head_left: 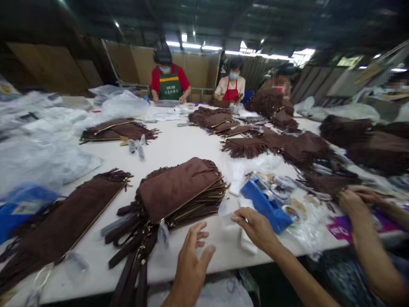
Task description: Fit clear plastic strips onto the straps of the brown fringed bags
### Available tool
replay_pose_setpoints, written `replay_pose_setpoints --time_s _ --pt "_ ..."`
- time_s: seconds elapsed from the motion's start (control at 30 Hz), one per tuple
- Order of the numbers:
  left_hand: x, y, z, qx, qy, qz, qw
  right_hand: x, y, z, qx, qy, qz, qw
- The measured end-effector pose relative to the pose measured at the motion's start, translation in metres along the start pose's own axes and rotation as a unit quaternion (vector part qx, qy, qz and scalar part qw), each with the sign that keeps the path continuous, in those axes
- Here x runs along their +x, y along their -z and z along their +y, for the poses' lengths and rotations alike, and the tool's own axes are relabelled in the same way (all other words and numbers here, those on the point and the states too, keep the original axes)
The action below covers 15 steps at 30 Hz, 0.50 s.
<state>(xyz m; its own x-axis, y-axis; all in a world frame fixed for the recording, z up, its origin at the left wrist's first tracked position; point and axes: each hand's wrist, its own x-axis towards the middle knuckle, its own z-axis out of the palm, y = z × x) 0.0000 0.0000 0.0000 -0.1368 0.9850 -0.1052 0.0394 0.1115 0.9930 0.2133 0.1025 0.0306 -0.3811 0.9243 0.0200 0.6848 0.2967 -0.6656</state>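
Observation:
My right hand (255,228) pinches a small translucent piece of film (228,219) between thumb and fingers, just above the white table; whether it is tape or a bag corner I cannot tell. My left hand (193,264) is raised near the table's front edge, fingers apart and nothing in it. Beyond it lies a stack of brown fringed zip pouches (182,185), their dark straps (137,260) hanging over the edge. A blue tape dispenser (265,204) stands beside my right hand, with a white block-like item (248,238) partly hidden behind the wrist.
More brown pouches lie at left (68,219), farther back (115,128) and at right (294,147). Clear plastic bags (41,157) heap up on the left. A co-worker's hands (354,204) work close on my right. Several people sit across the table (172,140).

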Motion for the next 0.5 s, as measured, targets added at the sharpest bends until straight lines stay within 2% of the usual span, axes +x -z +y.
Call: replay_pose_setpoints --time_s 0.1,0.2,0.4,0.5 --pt "0.005 -0.016 0.002 -0.061 0.085 -0.030 0.994 -0.011 -0.010 -0.011 0.079 -0.039 -0.048 0.995" --pt "0.003 -0.021 0.001 -0.090 0.111 -0.019 0.989 -0.021 -0.027 -0.022 0.173 -0.078 -0.076 0.979" --pt "-0.019 0.000 0.007 -0.074 0.019 0.114 0.990 -0.036 -0.072 -0.048 0.288 -0.142 -0.066 0.945" --pt "-0.029 0.013 0.009 -0.055 -0.008 0.131 0.990 -0.044 -0.097 -0.065 0.339 -0.161 -0.055 0.925"
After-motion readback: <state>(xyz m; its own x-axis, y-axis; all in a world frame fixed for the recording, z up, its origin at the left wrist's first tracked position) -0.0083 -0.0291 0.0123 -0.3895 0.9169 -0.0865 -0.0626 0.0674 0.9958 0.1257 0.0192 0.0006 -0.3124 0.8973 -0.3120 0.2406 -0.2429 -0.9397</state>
